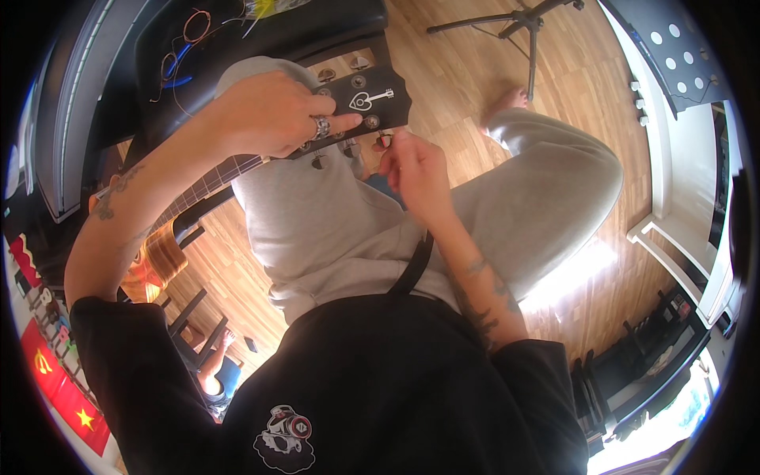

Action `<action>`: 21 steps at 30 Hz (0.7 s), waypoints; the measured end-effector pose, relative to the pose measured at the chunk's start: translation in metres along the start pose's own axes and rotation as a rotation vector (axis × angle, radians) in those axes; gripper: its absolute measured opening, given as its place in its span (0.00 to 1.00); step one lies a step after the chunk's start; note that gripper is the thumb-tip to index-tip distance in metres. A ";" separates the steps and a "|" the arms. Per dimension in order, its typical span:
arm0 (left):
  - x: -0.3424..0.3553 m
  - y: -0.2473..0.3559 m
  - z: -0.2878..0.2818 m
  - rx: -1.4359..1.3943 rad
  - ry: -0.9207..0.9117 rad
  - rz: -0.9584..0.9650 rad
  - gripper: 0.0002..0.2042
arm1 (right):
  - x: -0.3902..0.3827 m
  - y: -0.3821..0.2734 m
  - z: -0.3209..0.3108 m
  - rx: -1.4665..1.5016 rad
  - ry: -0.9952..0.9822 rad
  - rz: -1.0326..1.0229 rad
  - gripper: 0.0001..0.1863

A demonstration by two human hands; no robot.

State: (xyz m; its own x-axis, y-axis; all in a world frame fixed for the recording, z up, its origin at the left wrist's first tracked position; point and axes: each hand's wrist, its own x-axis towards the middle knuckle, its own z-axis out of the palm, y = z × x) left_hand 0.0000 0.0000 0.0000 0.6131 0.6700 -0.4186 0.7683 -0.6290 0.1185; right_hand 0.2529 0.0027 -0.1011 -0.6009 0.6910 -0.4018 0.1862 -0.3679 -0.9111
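Observation:
A guitar's black headstock with silver tuning pegs lies across my left thigh, angled up to the right. My left hand rests on it from above with fingers bent around its near part; a ringed finger reaches along the face beside a string post. My right hand is just below the headstock's right end, thumb and fingers pinched on a tuning peg. The fretboard runs down-left under my left forearm toward the wooden guitar body, which is partly hidden.
A black padded seat at top left holds blue pliers and loose wires. Stand legs are at top right, near my bare foot. White furniture lines the right. Part of another person shows at lower left.

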 end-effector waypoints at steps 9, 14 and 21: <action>0.007 0.000 0.001 -0.031 0.017 0.038 0.37 | -0.002 0.002 0.007 -0.062 0.114 -0.080 0.27; 0.004 0.001 0.005 -0.011 0.034 0.021 0.36 | -0.001 -0.010 -0.007 0.367 -0.033 0.252 0.18; 0.005 0.001 0.002 -0.015 0.024 0.005 0.37 | 0.001 0.009 0.006 0.156 0.054 -0.008 0.18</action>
State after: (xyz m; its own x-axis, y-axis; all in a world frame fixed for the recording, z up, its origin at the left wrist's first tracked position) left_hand 0.0034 0.0015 -0.0036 0.6212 0.6764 -0.3959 0.7678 -0.6264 0.1345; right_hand 0.2491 -0.0035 -0.1088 -0.5581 0.7254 -0.4028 0.0561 -0.4513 -0.8906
